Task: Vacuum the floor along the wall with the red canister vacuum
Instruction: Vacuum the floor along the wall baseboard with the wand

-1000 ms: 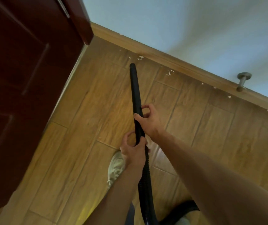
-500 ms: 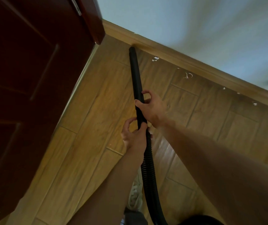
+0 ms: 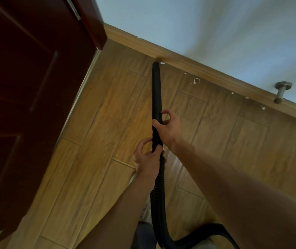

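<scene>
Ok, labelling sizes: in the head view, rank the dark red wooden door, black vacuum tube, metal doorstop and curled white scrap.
Largest to smallest:
dark red wooden door
black vacuum tube
metal doorstop
curled white scrap

You are holding a wand (image 3: 156,90) looking like smooth, matt black plastic, running back into a ribbed plastic hose (image 3: 159,194). The floor (image 3: 107,123) is showing wood-grain planks with a soft sheen. The skirting board (image 3: 197,66) is looking like varnished wood, the door (image 3: 27,87) glossy dark red wood, the doorstop (image 3: 281,92) brushed metal, the wall (image 3: 197,24) matt.
</scene>
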Tool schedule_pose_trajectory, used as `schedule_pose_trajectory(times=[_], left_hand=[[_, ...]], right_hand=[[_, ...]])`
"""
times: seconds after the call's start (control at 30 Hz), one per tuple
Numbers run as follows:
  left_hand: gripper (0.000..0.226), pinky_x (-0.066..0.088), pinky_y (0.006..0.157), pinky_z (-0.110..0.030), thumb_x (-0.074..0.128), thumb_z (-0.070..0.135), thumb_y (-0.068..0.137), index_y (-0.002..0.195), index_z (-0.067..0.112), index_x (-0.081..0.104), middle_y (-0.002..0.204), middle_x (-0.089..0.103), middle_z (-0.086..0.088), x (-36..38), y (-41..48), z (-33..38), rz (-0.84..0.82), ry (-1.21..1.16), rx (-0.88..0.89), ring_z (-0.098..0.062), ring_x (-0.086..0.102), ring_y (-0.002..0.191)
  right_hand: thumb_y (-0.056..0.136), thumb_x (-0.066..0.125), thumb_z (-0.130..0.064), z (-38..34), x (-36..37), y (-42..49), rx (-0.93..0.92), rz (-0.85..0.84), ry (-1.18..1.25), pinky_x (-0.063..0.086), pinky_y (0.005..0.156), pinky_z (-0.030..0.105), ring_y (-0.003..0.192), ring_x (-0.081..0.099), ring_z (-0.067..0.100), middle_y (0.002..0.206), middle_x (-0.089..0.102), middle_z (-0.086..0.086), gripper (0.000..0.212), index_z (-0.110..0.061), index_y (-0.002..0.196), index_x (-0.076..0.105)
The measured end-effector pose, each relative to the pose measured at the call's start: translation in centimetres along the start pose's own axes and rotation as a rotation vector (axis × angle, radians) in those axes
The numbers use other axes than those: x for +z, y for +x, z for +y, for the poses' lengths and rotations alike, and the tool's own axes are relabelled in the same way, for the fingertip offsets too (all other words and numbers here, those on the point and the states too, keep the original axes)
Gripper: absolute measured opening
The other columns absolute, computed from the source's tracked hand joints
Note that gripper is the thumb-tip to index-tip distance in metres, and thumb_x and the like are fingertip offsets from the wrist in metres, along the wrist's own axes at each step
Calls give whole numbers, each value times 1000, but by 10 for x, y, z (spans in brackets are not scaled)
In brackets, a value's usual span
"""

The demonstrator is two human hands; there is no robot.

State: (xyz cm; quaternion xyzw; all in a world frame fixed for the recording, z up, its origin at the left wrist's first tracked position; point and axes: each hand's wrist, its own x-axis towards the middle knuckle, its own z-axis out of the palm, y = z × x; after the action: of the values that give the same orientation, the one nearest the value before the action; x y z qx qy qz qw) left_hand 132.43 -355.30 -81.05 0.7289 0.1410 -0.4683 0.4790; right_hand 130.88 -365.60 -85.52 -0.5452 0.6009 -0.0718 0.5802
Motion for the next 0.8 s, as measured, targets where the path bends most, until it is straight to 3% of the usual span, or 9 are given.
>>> schedule_pose_trajectory(times=[0.33,0.57,0.8], left_hand=[[24,54,55,-36,73,14,85,102,30,66,72,72,-22,1,-17,-10,-89,109,25,-30,64,54],[27,54,54,-35,75,12,83,104,29,67,73,73,-15,8,-27,-28,-130,189,28,-26,65,55],[31,58,60,-42,75,14,82,105,32,67,74,74,-14,22,-40,-42,-165,264,48,-27,66,61]], right_hand=[[90,72,-21,14,-27,-20,59,97,61,63,73,44,70,70,15,80,67,2,33,-20,118,54],[88,72,-28,36,-45,-34,132,153,107,63,71,48,76,72,25,93,71,14,34,-24,115,52],[89,71,-25,53,-68,-43,188,193,171,62,72,51,78,73,28,92,72,14,31,-26,112,51]])
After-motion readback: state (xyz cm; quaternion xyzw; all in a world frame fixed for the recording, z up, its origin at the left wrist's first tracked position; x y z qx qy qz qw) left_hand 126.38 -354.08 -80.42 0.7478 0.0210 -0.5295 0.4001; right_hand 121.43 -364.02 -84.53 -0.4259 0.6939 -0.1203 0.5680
